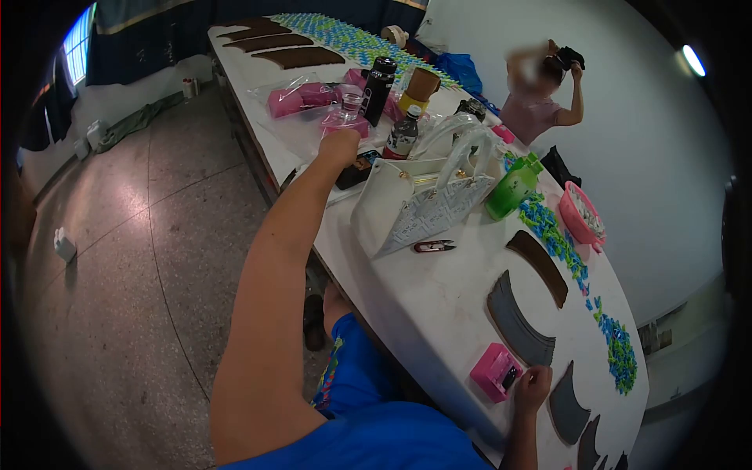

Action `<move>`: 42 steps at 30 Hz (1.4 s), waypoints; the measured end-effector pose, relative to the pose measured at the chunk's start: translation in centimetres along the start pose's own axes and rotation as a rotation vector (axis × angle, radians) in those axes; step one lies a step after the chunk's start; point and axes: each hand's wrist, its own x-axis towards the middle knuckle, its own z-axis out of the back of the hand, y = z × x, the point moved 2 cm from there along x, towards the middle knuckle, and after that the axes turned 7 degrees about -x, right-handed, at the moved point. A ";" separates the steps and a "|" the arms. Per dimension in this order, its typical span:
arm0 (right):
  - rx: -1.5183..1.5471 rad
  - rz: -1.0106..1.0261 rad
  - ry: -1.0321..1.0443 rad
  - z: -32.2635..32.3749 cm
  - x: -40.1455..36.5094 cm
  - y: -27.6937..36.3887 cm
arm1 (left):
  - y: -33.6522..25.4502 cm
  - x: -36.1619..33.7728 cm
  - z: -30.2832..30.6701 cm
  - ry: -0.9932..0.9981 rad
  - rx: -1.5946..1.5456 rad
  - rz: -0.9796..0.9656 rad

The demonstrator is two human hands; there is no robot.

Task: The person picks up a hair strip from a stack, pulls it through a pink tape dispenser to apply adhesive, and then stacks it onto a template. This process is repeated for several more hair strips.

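Observation:
My left hand is stretched far across the table, its fingers curled against a pink block with a clear cup above it. What those fingers grip is hidden. Beside that wrist lies a black phone-like object. My right hand is closed near the front edge, just right of a pink box with a black part in it. Whatever is in these fingers is too small to make out. Dark curved strips lie beyond and to the right of it.
A white handbag, dark bottle, black flask and green bottle stand mid-table. Small snips lie in front. Blue and green pieces line the far side, near a pink basket. Another person stands opposite.

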 end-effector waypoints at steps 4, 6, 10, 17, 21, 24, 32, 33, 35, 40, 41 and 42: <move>0.024 -0.055 -0.007 0.2 0.0 0.4 | 0.3 1.1 -0.2 0.003 0.004 0.110; 0.044 -0.092 0.018 0.3 0.0 0.5 | 0.8 1.5 -0.5 -0.019 -0.053 0.221; 0.055 -0.107 0.007 0.5 0.2 1.0 | 1.1 2.1 -0.7 0.019 -0.012 0.210; 0.065 -0.108 -0.015 0.3 0.1 0.4 | 1.6 2.2 -0.1 0.054 0.076 0.152; 0.059 -0.117 -0.007 0.8 0.2 0.7 | 1.7 2.5 -0.4 0.098 0.133 0.144; 0.062 -0.089 -0.035 0.9 0.1 0.6 | 3.0 3.2 -1.1 0.087 0.167 0.076; 0.063 -0.129 -0.055 1.2 0.2 0.7 | 5.0 -2.0 3.2 -0.227 -0.288 -0.092; 0.071 -0.121 -0.053 1.2 0.2 0.7 | 5.5 -3.4 4.1 -0.297 -0.304 -0.056; 0.083 -0.131 -0.064 1.1 0.1 0.5 | 6.4 -7.0 6.2 -0.470 -0.376 0.028; 0.127 -0.140 -0.077 1.3 -0.2 -0.1 | 8.1 -16.3 10.2 -0.835 -0.743 0.150; 0.170 -0.158 -0.107 1.4 -0.2 -0.1 | 8.2 -18.1 10.2 -0.895 -0.804 0.089; 0.212 -0.171 -0.140 1.6 -0.1 -0.1 | 7.7 -19.5 10.3 -0.958 -0.869 0.030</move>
